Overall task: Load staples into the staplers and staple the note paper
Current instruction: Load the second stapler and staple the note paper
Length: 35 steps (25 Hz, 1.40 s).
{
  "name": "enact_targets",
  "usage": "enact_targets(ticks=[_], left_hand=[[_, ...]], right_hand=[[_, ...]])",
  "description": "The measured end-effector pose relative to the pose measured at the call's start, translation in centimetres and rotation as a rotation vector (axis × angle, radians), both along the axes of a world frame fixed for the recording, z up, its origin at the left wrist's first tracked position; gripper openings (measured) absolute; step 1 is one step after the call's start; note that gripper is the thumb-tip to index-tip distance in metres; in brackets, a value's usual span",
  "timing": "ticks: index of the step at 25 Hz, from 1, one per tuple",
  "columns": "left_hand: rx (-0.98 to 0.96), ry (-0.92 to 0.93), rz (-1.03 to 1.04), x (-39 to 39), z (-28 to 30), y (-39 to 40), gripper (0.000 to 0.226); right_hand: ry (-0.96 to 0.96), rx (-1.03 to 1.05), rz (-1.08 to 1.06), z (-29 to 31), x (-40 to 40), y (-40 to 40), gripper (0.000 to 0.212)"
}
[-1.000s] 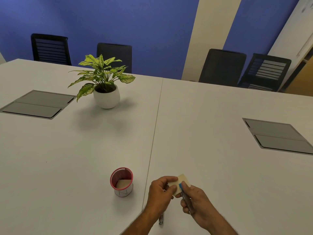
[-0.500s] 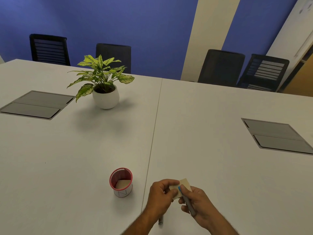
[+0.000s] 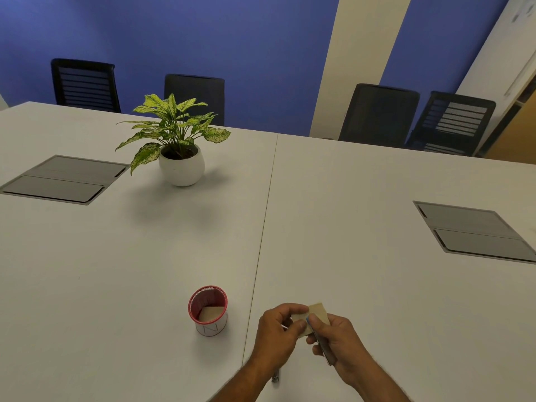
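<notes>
Left floor box (image 3: 62,179): a grey hatch set flush in the table (image 3: 116,271), at your 10 o'clock, both flaps down.
Potted plant (image 3: 177,126): at your 11 o'clock, a round white pot (image 3: 182,169) filled with dark soil and spotted green leaves, standing upright just right of the left hatch.
Mesh cup (image 3: 208,310): at your 11 o'clock, close in, a red wire-mesh holder with a white lower band. Inside it you can see a tan square lying flat on the bottom; what it is cannot be told.
Left hand (image 3: 278,332): your fingers are curled, thumb and forefinger pinching the left edge of the note paper (image 3: 317,313), lifted off the table.
Note paper: a small tan pad at your 12 o'clock, very near, held between your two hands, its far corner sticking up past your fingers.
Metal piece (image 3: 275,378): a small silvery object lies on the table under your left wrist, mostly hidden; too small to identify.
Right hand (image 3: 339,340): your fingers wrap a slim dark stapler (image 3: 324,348), thumb on top, its blue-tipped front end meeting the note paper.
Right floor box (image 3: 475,232): a second grey hatch at your 2 o'clock, flaps closed.
Chairs (image 3: 380,114): four dark office chairs stand along the far edge, against a blue wall (image 3: 203,39).
</notes>
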<state>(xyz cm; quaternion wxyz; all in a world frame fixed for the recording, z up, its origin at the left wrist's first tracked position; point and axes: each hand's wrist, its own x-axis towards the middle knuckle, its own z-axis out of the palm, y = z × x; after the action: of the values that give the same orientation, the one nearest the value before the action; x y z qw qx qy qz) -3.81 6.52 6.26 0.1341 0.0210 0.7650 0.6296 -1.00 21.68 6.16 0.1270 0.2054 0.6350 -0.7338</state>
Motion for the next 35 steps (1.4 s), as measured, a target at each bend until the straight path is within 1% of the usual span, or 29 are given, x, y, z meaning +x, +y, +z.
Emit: enact_targets(ticks=[3,6,8,9,13,20,25,29,31,33,35], left_hand=[[0.111,-0.043,0.035,0.1,0.3,-0.1,0.030],[0.229,-0.227,0.024,0.3,0.4,0.2,0.036],[0.308,-0.334,-0.013,0.7,0.5,1.0,0.035],[0.335,-0.351,-0.009,0.9,0.5,1.4,0.034],[0.268,-0.298,0.067,1.3,0.3,2.3,0.033],[0.294,-0.207,0.092,1.1,0.3,1.9,0.033],[0.324,-0.224,0.050,1.2,0.6,1.7,0.032],[0.372,-0.246,0.018,1.2,1.0,1.7,0.035],[0.421,-0.269,0.075,1.1,1.0,1.6,0.032],[0.440,-0.262,0.195,0.8,0.9,1.4,0.023],[0.374,-0.208,0.288,0.4,0.6,1.1,0.014]], right_hand=[[0.001,0.010,-0.057,-0.1,-0.1,-0.4,0.034],[0.017,0.024,-0.067,0.2,-0.3,-0.7,0.026],[0.031,0.067,-0.063,0.4,-0.4,-1.1,0.028],[0.041,0.092,-0.066,0.5,-0.5,-1.4,0.030],[0.077,0.158,-0.087,1.1,-0.8,-1.9,0.033],[0.115,0.118,-0.123,1.4,-0.8,-2.4,0.039],[0.102,0.101,-0.127,1.3,-0.7,-2.2,0.040],[0.081,0.104,-0.135,1.1,-0.5,-1.8,0.032],[0.055,0.051,-0.122,1.4,-0.6,-1.6,0.027],[0.025,-0.050,-0.105,1.8,-0.6,-1.5,0.023],[0.004,-0.096,-0.086,2.0,-0.6,-1.4,0.034]])
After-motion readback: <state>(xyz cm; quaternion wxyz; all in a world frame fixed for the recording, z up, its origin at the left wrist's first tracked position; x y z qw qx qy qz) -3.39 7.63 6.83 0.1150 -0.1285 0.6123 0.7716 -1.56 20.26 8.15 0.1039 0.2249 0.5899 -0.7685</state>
